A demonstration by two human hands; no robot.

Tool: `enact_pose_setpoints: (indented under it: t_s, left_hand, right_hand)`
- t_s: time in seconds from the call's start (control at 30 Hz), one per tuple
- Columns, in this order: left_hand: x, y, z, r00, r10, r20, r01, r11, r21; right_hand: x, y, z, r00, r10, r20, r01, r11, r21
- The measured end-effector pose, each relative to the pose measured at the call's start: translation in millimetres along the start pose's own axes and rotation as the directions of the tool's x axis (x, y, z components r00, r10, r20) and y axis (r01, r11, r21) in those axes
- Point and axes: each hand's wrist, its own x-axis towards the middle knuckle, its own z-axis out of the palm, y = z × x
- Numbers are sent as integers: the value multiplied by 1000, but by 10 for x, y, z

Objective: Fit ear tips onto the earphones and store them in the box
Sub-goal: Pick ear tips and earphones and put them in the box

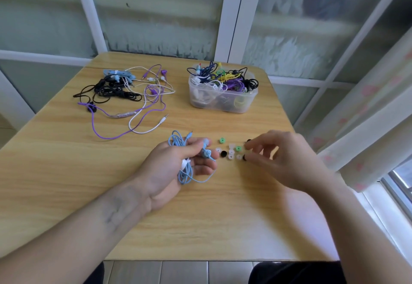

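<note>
My left hand [178,165] lies palm up on the wooden table [66,172] and grips a coiled light-blue earphone set [181,147], with the earbuds [206,152] held at my fingertips. Just to the right lie several loose ear tips [230,151] in green, white and black. My right hand [283,161] hovers over their right end with fingers curled, fingertips at a black ear tip [244,157]; whether it pinches the tip is unclear. A clear plastic box [223,96] full of earphones stands at the back right.
A tangle of black, purple, white and blue earphones [124,91] lies at the back left of the table. Windows close off the far side, and a curtain [367,127] hangs along the table's right edge.
</note>
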Motion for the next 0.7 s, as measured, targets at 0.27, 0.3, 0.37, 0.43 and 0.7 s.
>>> enact_pose_setpoints:
  t_s: [0.27, 0.3, 0.37, 0.43, 0.7]
  left_hand:
    - [-32, 34, 33, 996, -83, 37, 86, 991, -99]
    - [-38, 34, 29, 996, -74, 44, 78, 994, -76]
    - [-45, 29, 23, 996, -51, 70, 53, 998, -22]
    - [-41, 13, 6, 997, -34, 74, 34, 999, 7]
    - [-25, -36, -8, 999, -34, -1, 34, 996, 78]
  right_hand:
    - [88, -143, 177, 1000, -2, 9, 3, 990, -144]
    - [84, -151, 182, 1000, -14, 5, 15, 989, -146]
    - [61, -148, 170, 998, -49, -43, 44, 994, -101]
    - [38, -137, 142, 992, -66, -111, 60, 997, -54]
    - [37, -120, 139, 998, 18, 66, -12, 996, -93]
